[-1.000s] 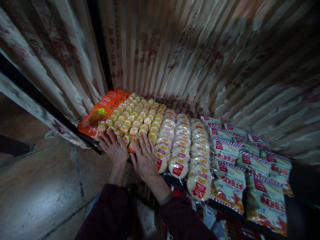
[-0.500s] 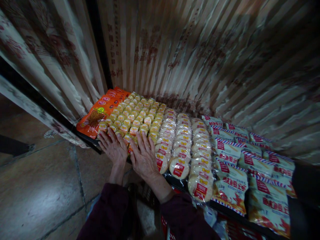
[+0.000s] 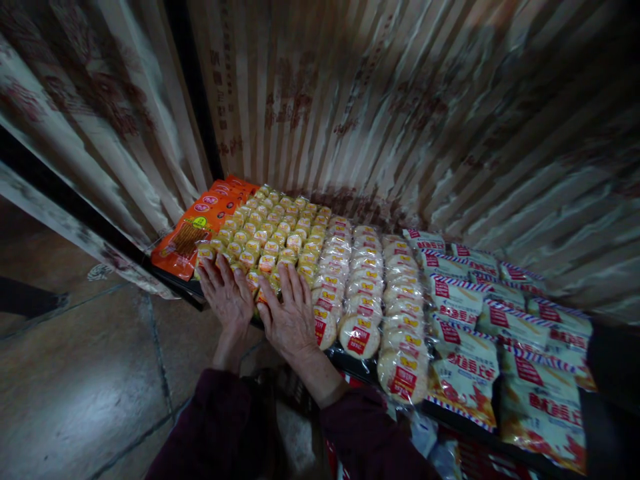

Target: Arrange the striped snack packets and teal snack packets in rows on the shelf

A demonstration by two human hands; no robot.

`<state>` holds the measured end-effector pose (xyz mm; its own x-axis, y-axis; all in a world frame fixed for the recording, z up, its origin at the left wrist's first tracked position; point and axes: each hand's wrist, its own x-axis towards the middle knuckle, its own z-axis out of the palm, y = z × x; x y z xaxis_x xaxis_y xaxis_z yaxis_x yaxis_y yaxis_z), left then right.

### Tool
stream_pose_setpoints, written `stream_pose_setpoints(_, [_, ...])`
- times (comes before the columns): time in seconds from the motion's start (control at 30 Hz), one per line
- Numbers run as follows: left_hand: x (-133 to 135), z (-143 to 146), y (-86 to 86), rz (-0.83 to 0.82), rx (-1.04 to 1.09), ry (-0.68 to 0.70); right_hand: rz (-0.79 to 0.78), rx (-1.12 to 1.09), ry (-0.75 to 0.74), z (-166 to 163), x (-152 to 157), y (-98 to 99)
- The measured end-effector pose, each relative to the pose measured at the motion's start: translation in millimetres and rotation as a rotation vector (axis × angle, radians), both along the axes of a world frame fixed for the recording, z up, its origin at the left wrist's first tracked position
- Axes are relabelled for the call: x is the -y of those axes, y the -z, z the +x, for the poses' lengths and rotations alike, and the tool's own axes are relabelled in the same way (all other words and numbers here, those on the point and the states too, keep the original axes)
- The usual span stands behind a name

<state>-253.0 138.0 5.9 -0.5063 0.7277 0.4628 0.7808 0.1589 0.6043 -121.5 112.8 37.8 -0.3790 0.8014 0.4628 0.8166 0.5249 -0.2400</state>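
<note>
My left hand point(image 3: 226, 291) and my right hand point(image 3: 290, 312) lie flat, fingers spread, side by side on the near ends of rows of small yellow-wrapped round snacks point(image 3: 273, 230) on a shelf. Both palms press against the front packs. To the right of my right hand lie rows of larger white round rice crackers point(image 3: 357, 287) with red and yellow labels. Dark red sleeves cover both forearms.
Orange snack packets point(image 3: 193, 227) lie at the shelf's left end. White bags with red print point(image 3: 480, 333) fill the right side. Striped patterned paper point(image 3: 380, 113) lines the back and sides. A dark shelf edge point(image 3: 175, 283) borders a tiled floor point(image 3: 80, 373) at left. More packets sit on a lower shelf.
Both hands have crept slightly farther onto the yellow packs; the view has shifted a little. Otherwise the shelf looks the same.
</note>
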Motion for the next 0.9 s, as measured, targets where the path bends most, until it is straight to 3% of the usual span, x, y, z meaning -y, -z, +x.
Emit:
stream_pose_setpoints(0.27, [-0.7, 2.8, 3.0, 0.054, -0.029, 0.033, -0.002, 0.026, -0.030, 3.4, -2.4, -0.9])
stream_pose_setpoints(0.63, [-4.9, -3.7, -4.2, 0.069, 0.065, -0.137, 0.004, 0.031, -0.031, 5.1, -2.9, -1.3])
stream_pose_setpoints(0.9, [-9.4, -7.0, -1.4, 0.002, 0.071, -0.135, 0.015, 0.024, -0.024, 3.2, -1.4, -2.5])
